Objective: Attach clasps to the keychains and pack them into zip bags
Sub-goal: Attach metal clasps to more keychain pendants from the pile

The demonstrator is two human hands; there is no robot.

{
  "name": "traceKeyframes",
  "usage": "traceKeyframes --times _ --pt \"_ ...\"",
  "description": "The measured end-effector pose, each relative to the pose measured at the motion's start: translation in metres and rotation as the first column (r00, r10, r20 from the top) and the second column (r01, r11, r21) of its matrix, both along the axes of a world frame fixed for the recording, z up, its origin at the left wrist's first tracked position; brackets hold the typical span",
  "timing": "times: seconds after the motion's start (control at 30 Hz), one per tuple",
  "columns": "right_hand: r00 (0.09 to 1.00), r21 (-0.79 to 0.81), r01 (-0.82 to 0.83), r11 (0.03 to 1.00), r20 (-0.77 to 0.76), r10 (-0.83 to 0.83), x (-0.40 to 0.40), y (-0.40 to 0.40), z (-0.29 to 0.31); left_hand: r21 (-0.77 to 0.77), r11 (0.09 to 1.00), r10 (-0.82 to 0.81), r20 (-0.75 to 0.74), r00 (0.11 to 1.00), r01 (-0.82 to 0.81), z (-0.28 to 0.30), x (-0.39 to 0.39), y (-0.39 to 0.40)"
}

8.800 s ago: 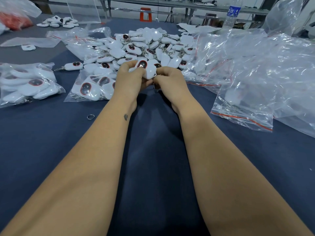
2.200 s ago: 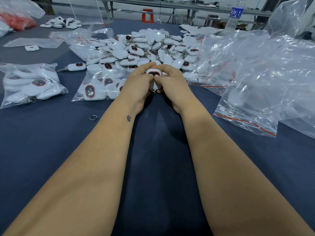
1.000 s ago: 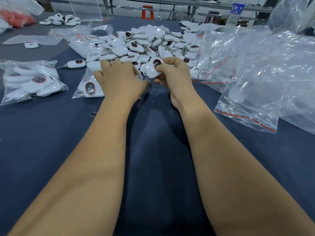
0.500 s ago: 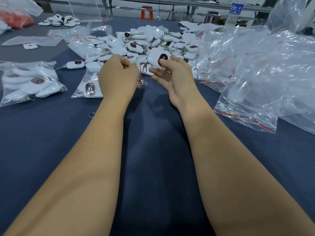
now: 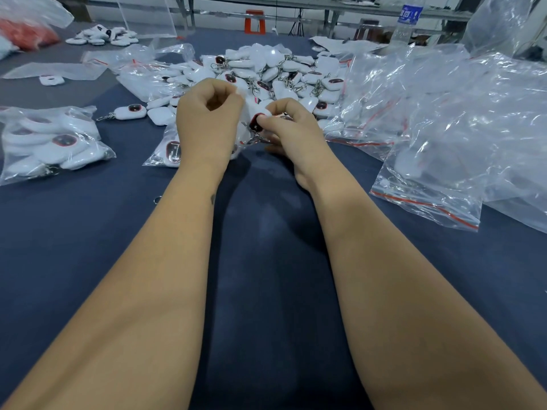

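My left hand (image 5: 207,119) is raised over the dark blue cloth-covered table (image 5: 266,261), its fingers (image 5: 220,90) curled in with the tips pinched on the top edge of a clear zip bag (image 5: 241,134) that hangs below it. My right hand (image 5: 291,128) sits just beside it, thumb and forefinger clamped on a white rounded plastic keychain with a dark red-rimmed oval face (image 5: 257,119), holding it at the mouth of that bag. A bit of silver metal clasp (image 5: 257,140) shows under the keychain, against my right palm; I cannot tell how it is fastened.

Just behind my hands lies the loose heap of the same white keychains with silver chains (image 5: 275,72), spread across the middle of the table. Under my left hand rests a filled clear bag of keychains (image 5: 168,152), and farther left another packed bag (image 5: 50,143) lies flat. Between those two, a single white keychain with its chain (image 5: 127,111) lies on the cloth. A small metal split ring (image 5: 157,199) sits on the table beside my left forearm.

To my right, a crumpled stack of empty clear zip bags with red seal strips (image 5: 444,128) covers that side of the table. At the far edge stands a clear plastic water bottle with a blue label (image 5: 407,22).
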State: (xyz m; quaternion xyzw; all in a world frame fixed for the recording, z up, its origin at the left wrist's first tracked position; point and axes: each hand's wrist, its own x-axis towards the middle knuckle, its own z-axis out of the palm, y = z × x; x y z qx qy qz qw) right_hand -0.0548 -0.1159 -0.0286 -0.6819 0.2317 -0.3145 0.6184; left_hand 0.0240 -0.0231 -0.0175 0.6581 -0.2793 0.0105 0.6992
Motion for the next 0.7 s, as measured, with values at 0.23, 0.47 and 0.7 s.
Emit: traceKeyframes --times 0.23,0.47,0.7 --pt "0.983 -0.064 -0.180 0.982 -0.031 0.179 0.001 0.006 0.000 0.096 0.995 -0.006 0.114 0.993 -0.005 0.001 -0.003 0.002" --pt "0.989 -0.143 -0.146 0.979 -0.039 0.142 0.000 0.007 -0.002 0.105 0.994 -0.005 0.150 0.989 -0.011 0.004 -0.005 0.003" --pt "0.966 -0.473 0.106 0.875 -0.159 -0.204 0.007 0.011 -0.002 0.137 0.987 -0.110 0.192 0.975 0.085 0.004 -0.013 -0.001"
